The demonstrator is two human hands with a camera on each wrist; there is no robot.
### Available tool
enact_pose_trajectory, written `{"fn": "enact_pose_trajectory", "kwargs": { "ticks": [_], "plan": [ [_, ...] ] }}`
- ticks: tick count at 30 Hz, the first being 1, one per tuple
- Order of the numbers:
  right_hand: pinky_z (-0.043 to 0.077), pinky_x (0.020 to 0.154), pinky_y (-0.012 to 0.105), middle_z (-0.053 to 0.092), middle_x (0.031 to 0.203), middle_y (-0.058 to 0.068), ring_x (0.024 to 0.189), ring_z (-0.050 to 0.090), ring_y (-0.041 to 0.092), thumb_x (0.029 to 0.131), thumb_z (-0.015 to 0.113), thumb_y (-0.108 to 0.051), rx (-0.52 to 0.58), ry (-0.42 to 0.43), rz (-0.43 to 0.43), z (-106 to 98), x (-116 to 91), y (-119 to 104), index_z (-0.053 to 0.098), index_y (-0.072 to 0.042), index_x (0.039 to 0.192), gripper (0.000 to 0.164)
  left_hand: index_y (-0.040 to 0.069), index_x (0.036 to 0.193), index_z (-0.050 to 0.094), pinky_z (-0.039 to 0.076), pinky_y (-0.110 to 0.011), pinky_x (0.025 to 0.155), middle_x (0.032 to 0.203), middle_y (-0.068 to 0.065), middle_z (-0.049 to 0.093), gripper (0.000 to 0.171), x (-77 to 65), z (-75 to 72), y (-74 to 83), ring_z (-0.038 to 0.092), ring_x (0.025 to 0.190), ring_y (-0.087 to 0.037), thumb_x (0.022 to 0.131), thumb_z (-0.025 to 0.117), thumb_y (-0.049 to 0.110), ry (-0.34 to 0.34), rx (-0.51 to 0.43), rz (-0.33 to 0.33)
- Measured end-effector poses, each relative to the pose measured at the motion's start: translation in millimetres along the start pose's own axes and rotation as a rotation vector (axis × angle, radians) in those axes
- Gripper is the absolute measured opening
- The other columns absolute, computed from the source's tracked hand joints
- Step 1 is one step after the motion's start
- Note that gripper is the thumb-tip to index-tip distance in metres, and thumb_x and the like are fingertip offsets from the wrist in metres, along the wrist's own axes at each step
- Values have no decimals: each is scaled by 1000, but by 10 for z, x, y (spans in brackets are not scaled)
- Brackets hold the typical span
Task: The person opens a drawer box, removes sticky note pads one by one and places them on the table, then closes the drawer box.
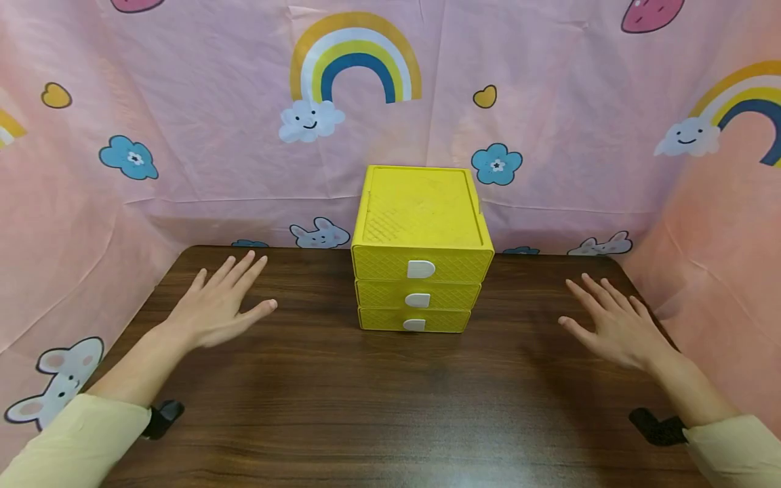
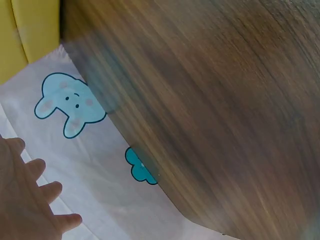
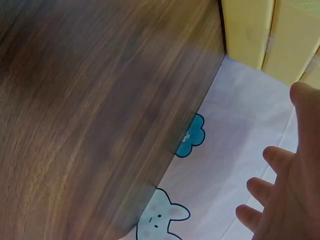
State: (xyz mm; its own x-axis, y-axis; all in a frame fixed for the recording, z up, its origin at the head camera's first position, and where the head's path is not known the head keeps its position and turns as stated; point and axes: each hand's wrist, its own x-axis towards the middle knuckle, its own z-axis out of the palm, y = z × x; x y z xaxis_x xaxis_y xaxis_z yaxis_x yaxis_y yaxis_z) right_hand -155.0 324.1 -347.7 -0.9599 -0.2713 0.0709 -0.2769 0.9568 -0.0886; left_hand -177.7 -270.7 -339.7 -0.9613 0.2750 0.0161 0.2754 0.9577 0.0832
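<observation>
A yellow three-drawer box (image 1: pixel 424 210) stands at the back middle of the dark wooden table (image 1: pixel 390 400). Each drawer front carries a white rounded pull, and all the drawers are pushed in. To the left of the box, my left hand (image 1: pixel 216 308) hovers palm down with fingers straight and spread, holding nothing. My right hand (image 1: pixel 616 329) is held likewise on the other side, apart from the box. Both wrist views catch part of a hand, the left fingers (image 2: pixel 49 192) and the right fingers (image 3: pixel 261 192), plus an edge of the yellow box.
A pink cloth (image 1: pixel 238 102) printed with rainbows, clouds, flowers and rabbits hangs behind the table and along both sides. The box stands close to the back cloth. Black wrist mounts (image 1: pixel 163 419) stick out by both sleeves.
</observation>
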Motion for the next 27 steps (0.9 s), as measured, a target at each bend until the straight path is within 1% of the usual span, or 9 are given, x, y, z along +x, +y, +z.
{"fn": "enact_pose_trajectory", "kwargs": {
  "ticks": [4, 7, 12, 15, 18, 24, 27],
  "plan": [
    [18, 93, 71, 18, 151, 17, 134, 18, 46, 92, 44, -51, 11, 27, -4, -1, 0, -13, 18, -20, 149, 70, 26, 150, -1, 5, -68, 103, 155, -10, 7, 80, 21, -5, 5, 10, 139, -39, 89, 32, 66, 18, -32, -5],
    [20, 91, 71, 20, 151, 17, 133, 20, 46, 92, 46, -50, 28, 50, -9, -4, 7, -42, 19, -21, 149, 69, 27, 150, -1, 7, -68, 103, 155, -8, 7, 78, 44, -6, 18, 10, 139, -38, 90, 33, 65, 37, -63, -8],
    [26, 88, 72, 23, 150, 17, 130, 25, 48, 92, 49, -47, 78, 79, -27, -29, 23, -136, 22, -21, 148, 68, 24, 150, 2, 13, -65, 104, 155, -7, 6, 76, 89, 0, 50, 11, 140, -36, 92, 37, 58, 81, -164, 18],
    [27, 91, 70, 25, 149, 18, 128, 28, 49, 92, 50, -46, 122, 89, -38, -47, 37, -196, 25, -19, 147, 67, 22, 150, 4, 15, -60, 107, 155, -7, 7, 75, 108, 7, 69, 11, 140, -34, 92, 40, 55, 104, -219, 41],
    [26, 94, 66, 27, 148, 18, 126, 30, 50, 91, 51, -45, 173, 101, -41, -60, 54, -237, 26, -19, 147, 66, 23, 150, 4, 15, -57, 108, 155, -6, 7, 75, 122, 10, 90, 10, 141, -31, 93, 41, 53, 111, -253, 49],
    [29, 94, 64, 30, 146, 19, 126, 32, 47, 90, 55, -43, 233, 129, -35, -94, 52, -315, 25, -26, 147, 67, 26, 150, 4, 16, -64, 104, 155, -1, 6, 72, 161, -11, 131, 13, 139, -37, 93, 42, 51, 113, -330, 39],
    [32, 91, 64, 33, 144, 18, 125, 34, 45, 89, 56, -44, 245, 142, -36, -104, 37, -371, 25, -28, 147, 67, 28, 149, 5, 17, -64, 103, 155, 0, 7, 71, 185, -31, 146, 13, 139, -37, 93, 43, 50, 119, -373, 37]
  ]
}}
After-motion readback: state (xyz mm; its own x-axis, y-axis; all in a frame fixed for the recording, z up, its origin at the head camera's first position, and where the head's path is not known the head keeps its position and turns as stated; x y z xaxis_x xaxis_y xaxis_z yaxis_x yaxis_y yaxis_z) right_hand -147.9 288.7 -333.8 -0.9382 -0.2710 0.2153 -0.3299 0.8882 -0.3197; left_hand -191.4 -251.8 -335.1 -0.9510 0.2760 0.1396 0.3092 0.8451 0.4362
